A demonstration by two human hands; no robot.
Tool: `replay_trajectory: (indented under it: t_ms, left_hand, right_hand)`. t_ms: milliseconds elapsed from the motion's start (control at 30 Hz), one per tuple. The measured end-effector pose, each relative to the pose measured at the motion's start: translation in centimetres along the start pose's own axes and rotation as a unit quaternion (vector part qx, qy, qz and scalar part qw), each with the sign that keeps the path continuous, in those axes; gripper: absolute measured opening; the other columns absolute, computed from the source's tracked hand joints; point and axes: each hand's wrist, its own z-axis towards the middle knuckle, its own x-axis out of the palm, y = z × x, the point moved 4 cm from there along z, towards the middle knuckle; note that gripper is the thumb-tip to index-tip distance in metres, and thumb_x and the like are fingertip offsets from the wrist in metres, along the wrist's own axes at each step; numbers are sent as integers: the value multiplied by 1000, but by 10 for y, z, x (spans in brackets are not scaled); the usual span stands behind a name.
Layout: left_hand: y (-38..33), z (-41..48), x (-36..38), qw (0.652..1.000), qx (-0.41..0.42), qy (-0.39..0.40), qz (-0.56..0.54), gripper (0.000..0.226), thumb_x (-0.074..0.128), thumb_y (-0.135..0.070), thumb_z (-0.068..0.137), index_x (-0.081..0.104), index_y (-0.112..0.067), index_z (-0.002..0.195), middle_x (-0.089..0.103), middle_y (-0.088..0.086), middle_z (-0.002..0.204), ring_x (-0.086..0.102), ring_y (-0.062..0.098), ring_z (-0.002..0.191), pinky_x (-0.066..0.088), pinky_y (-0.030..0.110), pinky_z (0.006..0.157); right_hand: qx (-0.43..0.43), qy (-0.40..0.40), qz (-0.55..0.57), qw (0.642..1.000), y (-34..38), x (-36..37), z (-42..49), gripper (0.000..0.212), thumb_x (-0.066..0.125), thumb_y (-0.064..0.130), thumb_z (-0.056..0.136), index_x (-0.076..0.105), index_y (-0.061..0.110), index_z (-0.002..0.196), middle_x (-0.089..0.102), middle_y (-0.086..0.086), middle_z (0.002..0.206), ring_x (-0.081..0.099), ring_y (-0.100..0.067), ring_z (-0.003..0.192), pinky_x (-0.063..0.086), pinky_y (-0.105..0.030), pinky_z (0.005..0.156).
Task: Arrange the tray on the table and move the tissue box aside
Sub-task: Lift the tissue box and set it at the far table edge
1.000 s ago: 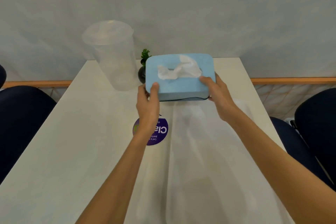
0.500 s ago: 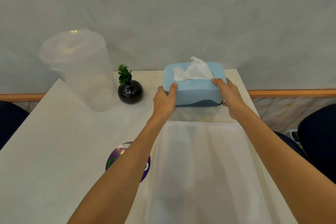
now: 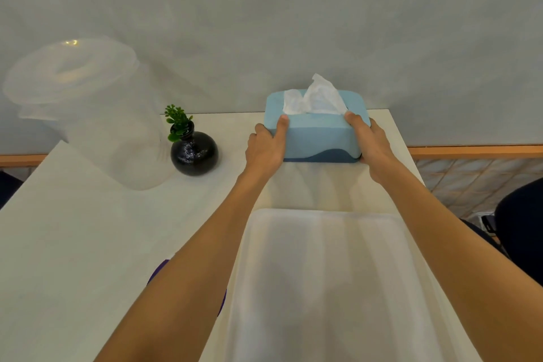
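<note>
Tissue box [image 3: 318, 132] upper centre, clasped by left hand [image 3: 266, 147] and right hand [image 3: 371, 144]; risk: overshooting table [image 3: 88, 229] far edge.

The tissue box [image 3: 316, 132] stands on the desk [image 3: 73, 244] at its far edge, between the left grip [image 3: 266, 148] and the right grip [image 3: 371, 145], which press its two ends. Nearer than both grips lies the tray [image 3: 323, 288]. Left of the left grip stands a small vase [image 3: 194, 153], and farther left a lidded container [image 3: 88, 114].
</note>
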Motion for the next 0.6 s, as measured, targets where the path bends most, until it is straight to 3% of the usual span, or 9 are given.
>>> replay_trajectory:
  t_ms: [133,267,600]
  left_hand:
    - [-9,6,5,1000,-4,18,-1,67,30,-66,91,41,-11,128,53,11,123,55,24,104,51,37,87]
    - [-16,10,12,999,0,33,-6,68,32,-65,91,42,-9,127,52,11,122,51,23,98,44,33,76]
    - [-24,14,24,999,-2,45,-14,69,34,-66,90,42,-8,126,52,11,122,51,23,98,45,33,78]
  right_hand:
    - [-1,-15,-5,1000,3,-3,9,58,44,58,87,41,20,131,51,-4,113,51,-21,102,48,-33,81]
    - [0,-33,-7,999,2,-12,18,58,44,58,86,43,18,128,51,-5,113,51,-23,102,48,-41,91]
    - [11,-47,-3,999,2,-23,30,57,45,59,84,45,19,125,53,-7,113,52,-23,101,49,-44,94]
